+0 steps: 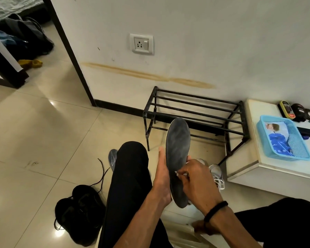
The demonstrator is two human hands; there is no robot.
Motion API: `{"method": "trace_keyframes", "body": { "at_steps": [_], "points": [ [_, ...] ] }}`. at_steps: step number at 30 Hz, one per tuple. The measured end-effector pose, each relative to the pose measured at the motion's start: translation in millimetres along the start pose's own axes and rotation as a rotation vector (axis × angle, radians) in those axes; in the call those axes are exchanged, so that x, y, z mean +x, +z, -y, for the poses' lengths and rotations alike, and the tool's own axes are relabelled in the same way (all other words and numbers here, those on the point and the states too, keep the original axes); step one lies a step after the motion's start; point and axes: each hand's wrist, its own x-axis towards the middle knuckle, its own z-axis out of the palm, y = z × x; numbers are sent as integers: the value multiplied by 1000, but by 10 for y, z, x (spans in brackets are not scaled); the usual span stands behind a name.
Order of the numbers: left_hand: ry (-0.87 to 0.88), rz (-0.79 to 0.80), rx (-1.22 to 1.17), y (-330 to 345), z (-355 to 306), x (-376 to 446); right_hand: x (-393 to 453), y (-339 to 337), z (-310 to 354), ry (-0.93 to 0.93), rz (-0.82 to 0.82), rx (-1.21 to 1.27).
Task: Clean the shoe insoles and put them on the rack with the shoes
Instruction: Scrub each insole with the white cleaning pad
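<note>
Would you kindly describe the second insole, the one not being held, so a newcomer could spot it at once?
Start at the black metal shoe rack against the wall, then look down and left to the person's black-trousered knee. The second insole lies on the floor tiles, peeking out from behind that knee. Unlike the black shoes nearer the camera, it is flat, grey-blue and marked with thin pale lines.

Black metal-bar shoe rack [195,111] against wall: both tiers bare, open from front and above. Long dark grey insole [177,158], held upright, partly screens rack's left front. Low white table [254,158] butts rack's right end, blocks side approach; light blue plastic basket [283,138] sits on it. Bent knee in black trousers [131,161] stands just left of insole. Pair of black laced shoes [79,213] on beige tiled floor [43,131] at lower left; tiles beyond them open toward doorway.
</note>
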Motion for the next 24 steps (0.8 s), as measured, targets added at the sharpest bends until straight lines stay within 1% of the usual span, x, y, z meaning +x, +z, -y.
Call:
{"method": "trace_keyframes", "body": {
  "at_steps": [2, 5, 7, 9, 12, 14, 17, 19, 21, 24],
  "points": [
    [-17, 11, 36, 63, -27, -48, 79, -37, -43, 24, -42, -11],
    [-14, 54, 87, 136, -8, -90, 305, -127, -175, 106, -163, 0],
    [-24, 49, 107, 142, 12, -94, 394, -196, -217, 150, -198, 18],
    [-28, 30, 120, 109, 32, -74, 336, -213, -175, 143, -157, 12],
    [-58, 24, 122, 78, 50, -78, 41, -181, -34, 34, -51, 2],
    [-71, 32, 113, 88, 59, -77, -25, -173, -40, -6, -40, 7],
    [-89, 6, 89, 144, 72, -65, 176, -233, -181, 48, -98, -53],
    [-129, 30, 38, 169, 90, -50, 364, -290, -301, 112, -161, -87],
    [-124, 62, -12, 163, 102, -47, 443, -354, -328, 157, -202, -84],
    [-84, 105, -2, 106, 81, -50, 319, -346, -169, 149, -99, -66]
  ]
}}
